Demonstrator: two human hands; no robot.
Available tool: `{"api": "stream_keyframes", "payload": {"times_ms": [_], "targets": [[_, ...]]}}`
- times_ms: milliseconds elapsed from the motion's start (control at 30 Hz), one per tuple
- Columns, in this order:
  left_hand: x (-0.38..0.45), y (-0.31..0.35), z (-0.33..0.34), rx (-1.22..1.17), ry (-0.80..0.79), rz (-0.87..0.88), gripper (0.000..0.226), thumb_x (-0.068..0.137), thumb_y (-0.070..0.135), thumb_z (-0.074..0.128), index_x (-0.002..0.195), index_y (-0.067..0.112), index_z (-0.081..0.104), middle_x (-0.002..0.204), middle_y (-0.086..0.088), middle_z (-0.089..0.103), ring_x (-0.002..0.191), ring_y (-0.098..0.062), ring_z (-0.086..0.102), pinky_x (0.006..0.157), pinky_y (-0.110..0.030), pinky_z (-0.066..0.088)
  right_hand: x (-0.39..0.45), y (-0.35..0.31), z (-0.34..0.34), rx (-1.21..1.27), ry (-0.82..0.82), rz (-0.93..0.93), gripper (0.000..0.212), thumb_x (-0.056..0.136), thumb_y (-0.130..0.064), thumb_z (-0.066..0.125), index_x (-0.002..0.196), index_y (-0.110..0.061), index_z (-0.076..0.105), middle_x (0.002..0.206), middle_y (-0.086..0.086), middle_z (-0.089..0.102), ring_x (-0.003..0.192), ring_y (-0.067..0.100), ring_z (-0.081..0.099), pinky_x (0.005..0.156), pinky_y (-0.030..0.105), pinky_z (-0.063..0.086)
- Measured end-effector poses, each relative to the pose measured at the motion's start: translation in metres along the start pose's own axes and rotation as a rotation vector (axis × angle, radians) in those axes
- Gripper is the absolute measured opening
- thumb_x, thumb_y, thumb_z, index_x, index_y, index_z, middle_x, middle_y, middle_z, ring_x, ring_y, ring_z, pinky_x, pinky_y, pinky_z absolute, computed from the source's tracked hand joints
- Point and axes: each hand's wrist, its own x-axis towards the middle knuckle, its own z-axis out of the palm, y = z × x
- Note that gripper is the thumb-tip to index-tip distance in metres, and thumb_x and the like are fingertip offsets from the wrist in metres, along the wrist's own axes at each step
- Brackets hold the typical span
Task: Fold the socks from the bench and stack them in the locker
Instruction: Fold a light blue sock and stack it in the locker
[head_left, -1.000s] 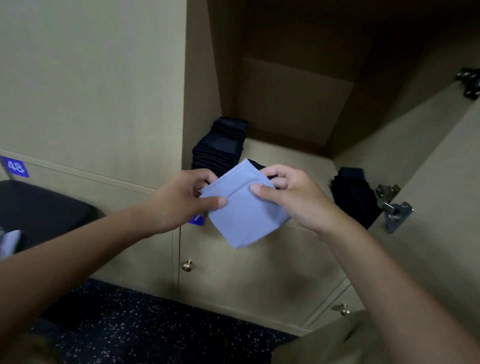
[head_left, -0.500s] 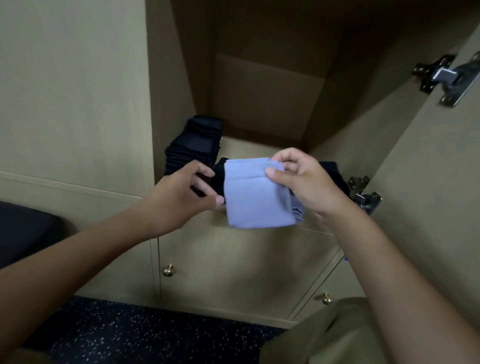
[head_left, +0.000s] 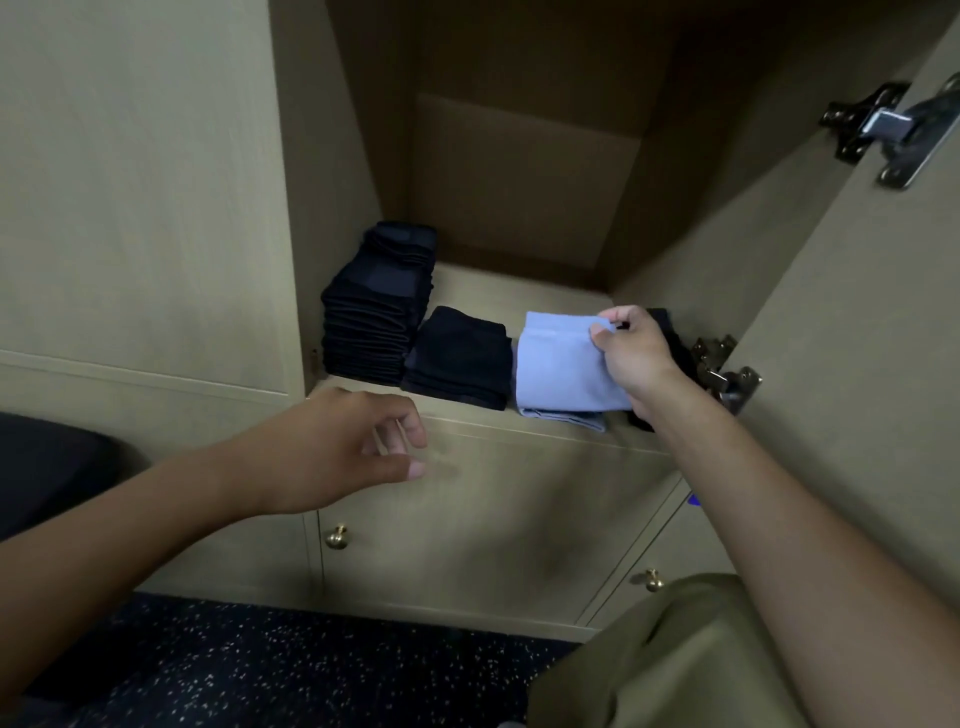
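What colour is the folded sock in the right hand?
Light blue sock, pinched by the right hand; head view.

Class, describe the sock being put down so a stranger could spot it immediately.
Look into the open locker, along its shelf front. Right of the two dark sock stacks, the right hand pinches a folded sock atop another: these are the only light blue ones.

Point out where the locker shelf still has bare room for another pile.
Bare shelf lies behind the short dark stack and the light blue socks, back to the rear wall. The front edge is crowded: tall dark stack, short stack, blue pile held by the right hand, dark socks beyond.
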Motion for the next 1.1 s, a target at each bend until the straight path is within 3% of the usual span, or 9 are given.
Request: {"api": "stream_keyframes", "payload": {"times_ms": [133, 233, 400, 500, 600, 733, 900, 1000, 1100], "targets": [[-0.004, 0.0, 0.0, 0.007, -0.041, -0.012, 0.014, 0.089, 0.048, 0.071, 0.101, 0.043, 0.064, 0.091, 0.017, 0.069, 0.084, 0.0, 0.064, 0.075, -0.018, 0.05, 0.011, 0.001, 0.004, -0.017, -0.019, 0.045, 0.006, 0.104, -0.015, 0.053, 0.109, -0.018, 0.054, 0.11, 0.002, 0.057, 0.096, 0.018, 0.051, 0.065, 0.021, 0.038], [-0.005, -0.002, 0.0, 0.008, -0.058, -0.012, 0.016, 0.089, 0.049, 0.07, 0.102, 0.043, 0.065, 0.092, 0.018, 0.069, 0.084, -0.001, 0.065, 0.076, -0.021, 0.052, 0.018, 0.005, 0.008, -0.071, -0.039, 0.038, 0.009, 0.104, -0.015, 0.053, 0.112, -0.017, 0.055, 0.116, 0.004, 0.058, 0.1, 0.018, 0.051, 0.075, 0.027, 0.039], [-0.007, -0.007, 0.002, -0.008, -0.089, -0.002, 0.015, 0.089, 0.049, 0.071, 0.101, 0.044, 0.065, 0.095, 0.026, 0.067, 0.085, -0.004, 0.065, 0.079, -0.025, 0.054, 0.017, 0.015, 0.017, -0.379, -0.114, -0.061, 0.038, 0.101, -0.019, 0.061, 0.136, -0.011, 0.051, 0.135, 0.011, 0.057, 0.109, 0.023, 0.055, 0.087, 0.026, 0.039], [-0.007, -0.008, 0.002, -0.016, -0.102, 0.002, 0.015, 0.089, 0.049, 0.071, 0.102, 0.045, 0.065, 0.095, 0.027, 0.067, 0.086, -0.003, 0.065, 0.079, -0.026, 0.054, 0.015, 0.013, 0.02, -0.588, -0.099, -0.134, 0.052, 0.099, -0.023, 0.065, 0.146, -0.015, 0.044, 0.145, 0.014, 0.049, 0.127, 0.032, 0.053, 0.098, 0.035, 0.046], [-0.005, -0.008, 0.002, -0.028, -0.108, 0.01, 0.014, 0.089, 0.049, 0.071, 0.101, 0.046, 0.064, 0.095, 0.027, 0.067, 0.085, -0.003, 0.065, 0.08, -0.027, 0.054, 0.011, 0.007, 0.022, -0.638, -0.074, -0.197, 0.052, 0.099, -0.03, 0.063, 0.147, -0.019, 0.044, 0.149, 0.013, 0.044, 0.132, 0.033, 0.048, 0.104, 0.042, 0.047], [-0.004, -0.007, 0.002, -0.027, -0.118, 0.022, 0.014, 0.089, 0.05, 0.07, 0.102, 0.046, 0.064, 0.095, 0.026, 0.067, 0.085, -0.002, 0.065, 0.08, -0.027, 0.054, 0.003, 0.004, 0.024, -0.652, -0.267, -0.331, 0.053, 0.103, -0.043, 0.052, 0.151, -0.022, 0.045, 0.153, 0.007, 0.048, 0.143, 0.029, 0.039, 0.113, 0.037, 0.033], [-0.005, -0.008, 0.0, -0.019, -0.121, 0.022, 0.015, 0.09, 0.049, 0.07, 0.103, 0.046, 0.064, 0.094, 0.028, 0.068, 0.086, -0.001, 0.065, 0.081, -0.026, 0.053, 0.003, 0.025, 0.031, -0.925, -0.541, -0.34, 0.057, 0.111, -0.047, 0.02, 0.163, -0.024, 0.022, 0.169, 0.005, 0.022, 0.156, 0.019, 0.013, 0.124, 0.033, 0.007], [-0.011, -0.012, -0.004, -0.018, -0.113, 0.017, 0.014, 0.09, 0.048, 0.07, 0.102, 0.045, 0.064, 0.095, 0.027, 0.067, 0.085, -0.003, 0.065, 0.08, -0.027, 0.054, 0.007, 0.031, 0.031, -0.96, -0.528, -0.289, 0.06, 0.109, -0.052, 0.016, 0.164, -0.027, 0.014, 0.171, 0.005, 0.014, 0.158, 0.02, 0.007, 0.127, 0.038, 0.005], [-0.02, -0.018, -0.01, 0.004, -0.116, -0.004, 0.014, 0.089, 0.048, 0.07, 0.1, 0.046, 0.063, 0.096, 0.027, 0.067, 0.085, -0.003, 0.066, 0.078, -0.025, 0.054, 0.002, 0.022, 0.028, -0.873, -0.438, -0.315, 0.059, 0.109, -0.049, 0.025, 0.163, -0.026, 0.021, 0.169, 0.004, 0.021, 0.156, 0.022, 0.015, 0.127, 0.039, 0.011]]}}
